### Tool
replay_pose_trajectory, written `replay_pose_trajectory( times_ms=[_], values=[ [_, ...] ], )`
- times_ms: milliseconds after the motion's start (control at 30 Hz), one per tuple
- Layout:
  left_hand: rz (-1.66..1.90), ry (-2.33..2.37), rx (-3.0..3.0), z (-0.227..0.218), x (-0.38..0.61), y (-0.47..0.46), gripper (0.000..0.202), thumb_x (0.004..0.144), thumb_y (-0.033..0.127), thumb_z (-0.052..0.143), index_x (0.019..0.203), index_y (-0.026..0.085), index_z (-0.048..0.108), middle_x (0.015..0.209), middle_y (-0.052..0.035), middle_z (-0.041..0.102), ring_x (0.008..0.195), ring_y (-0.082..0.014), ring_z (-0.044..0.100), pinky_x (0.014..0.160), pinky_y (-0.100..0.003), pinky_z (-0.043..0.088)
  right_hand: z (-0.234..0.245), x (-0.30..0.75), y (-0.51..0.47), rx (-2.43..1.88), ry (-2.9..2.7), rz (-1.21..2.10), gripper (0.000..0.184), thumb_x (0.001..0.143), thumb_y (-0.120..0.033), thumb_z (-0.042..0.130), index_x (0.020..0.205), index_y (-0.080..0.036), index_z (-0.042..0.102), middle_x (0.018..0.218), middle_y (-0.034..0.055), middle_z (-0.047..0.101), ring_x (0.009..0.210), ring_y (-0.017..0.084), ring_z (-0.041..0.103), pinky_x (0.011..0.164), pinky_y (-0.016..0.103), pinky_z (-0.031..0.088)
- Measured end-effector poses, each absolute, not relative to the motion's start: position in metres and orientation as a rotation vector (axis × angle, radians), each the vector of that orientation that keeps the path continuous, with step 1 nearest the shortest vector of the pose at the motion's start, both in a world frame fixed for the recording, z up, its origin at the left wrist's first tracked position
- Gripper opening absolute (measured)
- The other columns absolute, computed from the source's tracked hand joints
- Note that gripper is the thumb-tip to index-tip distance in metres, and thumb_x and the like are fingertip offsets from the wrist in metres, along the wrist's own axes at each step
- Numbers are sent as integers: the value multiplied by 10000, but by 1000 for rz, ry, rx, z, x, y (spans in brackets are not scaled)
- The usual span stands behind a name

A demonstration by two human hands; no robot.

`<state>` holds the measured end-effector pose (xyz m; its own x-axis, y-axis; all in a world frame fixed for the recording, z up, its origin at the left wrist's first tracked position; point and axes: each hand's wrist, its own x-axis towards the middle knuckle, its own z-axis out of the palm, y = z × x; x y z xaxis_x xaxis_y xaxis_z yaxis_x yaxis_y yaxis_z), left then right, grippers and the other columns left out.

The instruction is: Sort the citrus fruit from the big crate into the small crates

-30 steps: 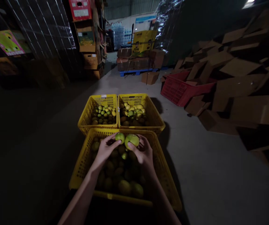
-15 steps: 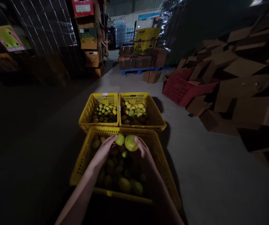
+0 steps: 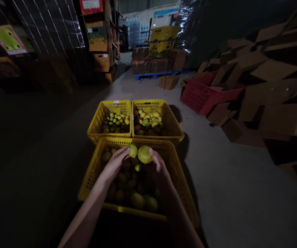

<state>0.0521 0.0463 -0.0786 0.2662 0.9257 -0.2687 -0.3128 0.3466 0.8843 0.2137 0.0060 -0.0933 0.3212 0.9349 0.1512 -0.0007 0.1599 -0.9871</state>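
My left hand (image 3: 114, 164) is closed on a small green citrus fruit (image 3: 132, 151), held over the far end of a big yellow crate (image 3: 93, 175). Right beside it, my right hand (image 3: 159, 167) grips a larger yellow-green fruit (image 3: 144, 154); the two fruits almost touch. The big crate below holds many dark green and yellow fruits (image 3: 138, 199). Just beyond it stand two smaller yellow crates side by side: the left crate (image 3: 94, 125) has small green and yellow fruits, the right crate (image 3: 173, 124) has larger yellow ones.
A red crate (image 3: 202, 100) lies tilted at the right against a heap of flattened cardboard boxes (image 3: 267, 82). Stacked cartons on a blue pallet (image 3: 153, 63) stand at the back. Dark wrapped stacks (image 3: 47, 38) line the left. Grey concrete floor (image 3: 228, 179) surrounds the crates.
Both hands have kept hold of their fruits and stayed together over the crate's far end; the view has shifted slightly, with the hands a little higher in the frame.
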Motion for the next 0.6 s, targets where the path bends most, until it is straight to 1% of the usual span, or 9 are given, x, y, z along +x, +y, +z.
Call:
replay_pose_trajectory(
  times_ms=[67,100,167,233,267,367,467,533,600],
  values=[
    [1029,887,812,-75,52,45,418,623,360,792,987,184,685,961,-34,691,904,-170,643,825,-265,503,-88,210,7,-1167,-906,991,329,732,-459,626,934,-200,626,901,80,693,872,262,659,710,375,553],
    [1057,873,823,-74,52,44,432,616,336,800,1006,196,677,989,-32,683,913,-166,640,825,-267,507,-87,208,8,-1139,-832,1035,330,721,-435,651,947,-198,609,899,79,693,857,255,662,712,372,551],
    [1109,860,876,-70,53,42,458,605,300,808,1030,201,668,1049,-45,668,962,-185,627,831,-291,514,-87,203,10,-1090,-726,1026,413,621,-358,757,959,-205,574,919,67,690,866,248,660,731,368,548],
    [1163,859,961,-67,53,40,465,593,261,814,1031,191,672,1095,-62,661,1029,-209,606,867,-310,504,-89,199,13,-1057,-730,891,518,533,-287,818,970,-217,549,984,58,677,933,246,645,773,367,542],
    [1185,859,1001,-66,53,39,464,595,242,813,1035,187,676,1115,-67,660,1056,-215,595,890,-311,492,-90,198,13,-1040,-765,813,544,523,-268,827,985,-222,544,1028,61,665,979,245,631,805,369,536],
    [1186,823,1044,-65,52,36,471,636,224,789,1091,193,672,1148,-69,662,1074,-212,593,938,-308,461,-93,196,12,-1008,-914,619,549,586,-253,803,1072,-224,550,1138,86,609,1058,235,594,878,375,513],
    [1119,770,967,-67,50,36,492,674,221,767,1151,204,649,1138,-65,671,1043,-201,615,939,-311,465,-91,198,9,-1024,-984,518,526,607,-247,794,1090,-219,585,1165,96,567,1058,236,585,894,382,508],
    [1126,755,870,-70,49,39,456,674,214,766,1119,203,666,1120,-53,677,1022,-187,627,937,-303,474,-90,199,8,-1019,-953,576,522,592,-250,803,1072,-217,600,1143,95,583,1049,242,592,880,385,515],
    [1163,750,753,-73,49,42,378,673,216,767,1043,193,694,1074,-41,692,977,-167,644,920,-289,491,-88,200,8,-999,-878,712,517,583,-258,807,1053,-223,596,1093,84,628,1001,237,618,824,374,535]
  ],
)
